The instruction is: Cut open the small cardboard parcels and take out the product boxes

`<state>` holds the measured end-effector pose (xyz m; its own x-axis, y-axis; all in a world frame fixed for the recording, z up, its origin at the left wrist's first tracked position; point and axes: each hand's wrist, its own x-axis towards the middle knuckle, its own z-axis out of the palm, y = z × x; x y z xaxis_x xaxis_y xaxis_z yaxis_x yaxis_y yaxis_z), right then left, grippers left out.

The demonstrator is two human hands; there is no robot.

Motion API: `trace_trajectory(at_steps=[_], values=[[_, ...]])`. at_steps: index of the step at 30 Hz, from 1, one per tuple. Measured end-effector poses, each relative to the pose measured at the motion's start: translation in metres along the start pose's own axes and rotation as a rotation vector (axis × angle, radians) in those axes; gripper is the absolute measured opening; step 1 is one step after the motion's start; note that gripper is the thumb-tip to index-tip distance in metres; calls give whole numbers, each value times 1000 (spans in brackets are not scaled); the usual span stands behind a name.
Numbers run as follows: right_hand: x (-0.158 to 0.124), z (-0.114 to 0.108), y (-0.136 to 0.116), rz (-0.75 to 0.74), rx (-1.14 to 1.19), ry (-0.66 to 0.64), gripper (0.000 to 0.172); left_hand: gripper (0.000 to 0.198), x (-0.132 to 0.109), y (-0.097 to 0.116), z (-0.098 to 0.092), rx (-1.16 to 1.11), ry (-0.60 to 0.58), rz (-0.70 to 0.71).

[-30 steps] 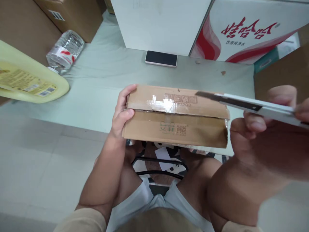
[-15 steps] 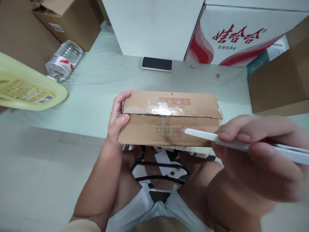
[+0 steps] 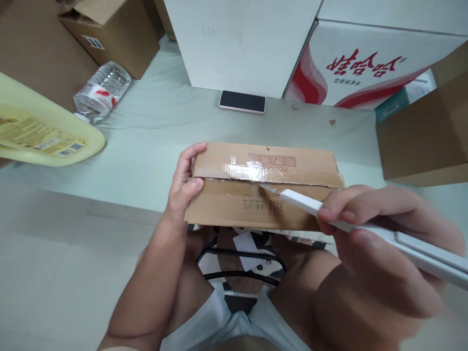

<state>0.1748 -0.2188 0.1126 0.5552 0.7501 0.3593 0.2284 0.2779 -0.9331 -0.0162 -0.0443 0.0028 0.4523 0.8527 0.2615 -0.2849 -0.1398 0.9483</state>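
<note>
A small brown cardboard box (image 3: 223,200) is held up at the table's front edge, its taped seam facing me. My left hand (image 3: 185,187) grips the box's left end, with the thumb on the near flap and the fingers around the far side. In my right hand (image 3: 380,243) is a white utility knife (image 3: 303,202), its blade out. The blade tip is at the seam near the middle of the box, where clear tape (image 3: 243,170) shines. Some fingers of my right hand are hidden behind the knife.
On the pale green table (image 3: 161,131) lie a phone (image 3: 242,102), a water bottle (image 3: 103,91) and a yellow jug (image 3: 47,122). White cartons (image 3: 241,44) stand at the back. Brown boxes (image 3: 424,131) are on both sides.
My right hand has brought the knife forward and left, so its blade now reaches the seam. The left hand still holds the box. The view has shifted slightly.
</note>
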Motion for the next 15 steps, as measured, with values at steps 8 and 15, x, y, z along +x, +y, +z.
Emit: trace_trajectory(at_steps=[8,15], values=[[11,-21,5,22,51,214,21,65,5,-3,-4,-129,-63,37],[18,-36,14,19,162,166,24,61,4,1,0,-151,-50,15]])
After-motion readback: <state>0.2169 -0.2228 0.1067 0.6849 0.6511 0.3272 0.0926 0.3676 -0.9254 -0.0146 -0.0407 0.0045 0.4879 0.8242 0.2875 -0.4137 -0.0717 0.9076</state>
